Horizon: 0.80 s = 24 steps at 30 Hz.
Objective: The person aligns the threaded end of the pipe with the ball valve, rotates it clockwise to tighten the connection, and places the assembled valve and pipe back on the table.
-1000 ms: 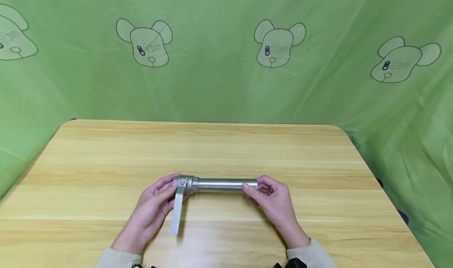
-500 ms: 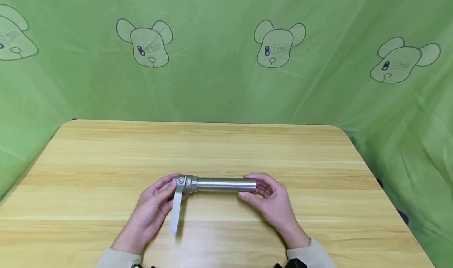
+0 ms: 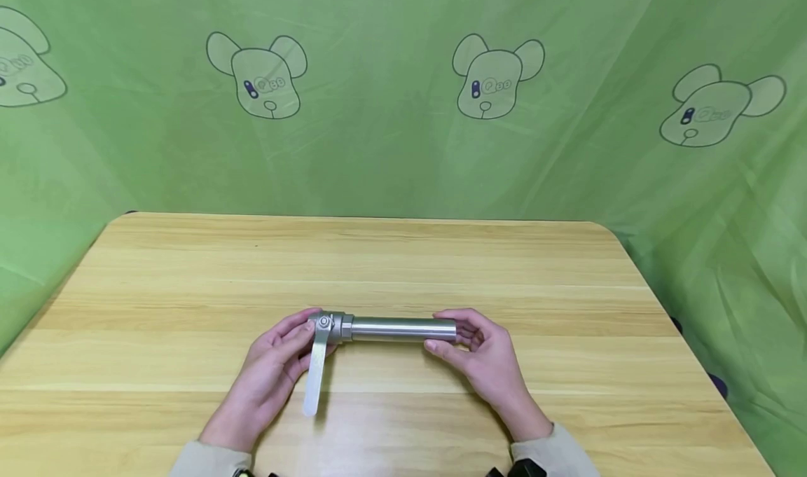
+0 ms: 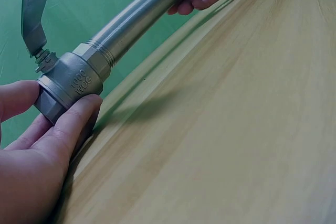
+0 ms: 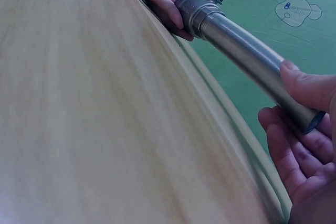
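Note:
A steel ball valve (image 4: 73, 80) marked "1000 WOG" sits at the left end of a straight metal pipe (image 3: 403, 328). My left hand (image 3: 271, 368) grips the valve body between thumb and fingers. The flat lever handle (image 3: 314, 379) points down toward me in the head view. At the pipe's free right end, my right hand (image 3: 488, 354) holds it, thumb on the near side and fingers curled behind and under. Some thread shows where the pipe enters the valve (image 5: 203, 27). In both wrist views the assembly is raised over the table, with a shadow below it.
A light wood-grain table (image 3: 378, 267) with rounded far corners lies beneath the hands. Green cloth (image 3: 378, 162) printed with bear-like heads hangs behind and at both sides. Pale sleeves (image 3: 555, 456) cover the wrists.
My right thumb has shifted from the top of the pipe to its near side, and the right fingers have moved over its far side. My left hand keeps its grip on the valve.

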Available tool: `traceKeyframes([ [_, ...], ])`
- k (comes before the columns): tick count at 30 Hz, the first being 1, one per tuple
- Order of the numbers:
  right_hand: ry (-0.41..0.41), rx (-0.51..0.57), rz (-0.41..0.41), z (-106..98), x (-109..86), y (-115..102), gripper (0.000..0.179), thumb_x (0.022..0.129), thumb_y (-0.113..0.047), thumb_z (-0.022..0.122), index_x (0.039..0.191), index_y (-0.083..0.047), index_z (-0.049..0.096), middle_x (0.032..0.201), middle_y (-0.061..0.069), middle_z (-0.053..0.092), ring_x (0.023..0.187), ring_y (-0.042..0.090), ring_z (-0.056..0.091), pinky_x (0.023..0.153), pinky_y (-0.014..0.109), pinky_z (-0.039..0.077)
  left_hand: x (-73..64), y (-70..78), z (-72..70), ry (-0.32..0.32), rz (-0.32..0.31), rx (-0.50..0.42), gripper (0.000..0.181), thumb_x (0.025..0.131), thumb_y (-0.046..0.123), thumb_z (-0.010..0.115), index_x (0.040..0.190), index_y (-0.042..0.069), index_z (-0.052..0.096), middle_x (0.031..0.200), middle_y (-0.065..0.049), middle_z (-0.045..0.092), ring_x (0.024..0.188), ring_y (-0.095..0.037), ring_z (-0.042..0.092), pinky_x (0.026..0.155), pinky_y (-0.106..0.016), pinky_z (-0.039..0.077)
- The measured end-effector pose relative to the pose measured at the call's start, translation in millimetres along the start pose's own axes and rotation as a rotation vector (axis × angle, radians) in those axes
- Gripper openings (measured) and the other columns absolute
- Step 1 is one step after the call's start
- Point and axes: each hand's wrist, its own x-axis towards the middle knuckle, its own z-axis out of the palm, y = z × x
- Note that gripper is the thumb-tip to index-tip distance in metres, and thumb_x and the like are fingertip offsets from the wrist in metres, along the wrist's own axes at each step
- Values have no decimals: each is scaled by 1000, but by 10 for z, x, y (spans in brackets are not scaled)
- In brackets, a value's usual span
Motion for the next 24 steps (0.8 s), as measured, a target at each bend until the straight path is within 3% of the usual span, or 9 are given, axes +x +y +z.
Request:
traceKeyframes([
  [10, 18, -43, 105, 15, 11, -22, 36, 85, -11, 91, 118, -5, 77, 101, 6, 79, 88, 10, 73, 80, 21, 66, -1, 6, 4, -8, -4, 1, 53, 108, 5, 58, 158, -4, 43, 142, -7, 68, 124, -19, 70, 108, -31, 63],
  [18, -14, 18, 124, 20, 22, -23, 33, 93, -13, 85, 121, -1, 73, 93, 8, 78, 76, 17, 78, 72, 28, 69, -1, 9, 3, -16, -1, 3, 53, 109, 5, 58, 158, -4, 42, 140, -6, 69, 124, -19, 70, 108, -30, 63],
  [24, -23, 7, 117, 24, 16, -20, 35, 91, -11, 86, 122, -1, 73, 100, 12, 78, 82, 15, 77, 76, 26, 69, -6, 10, 6, -8, -4, 4, 52, 108, 5, 59, 157, -4, 44, 139, -5, 69, 123, -19, 70, 106, -29, 63],
])
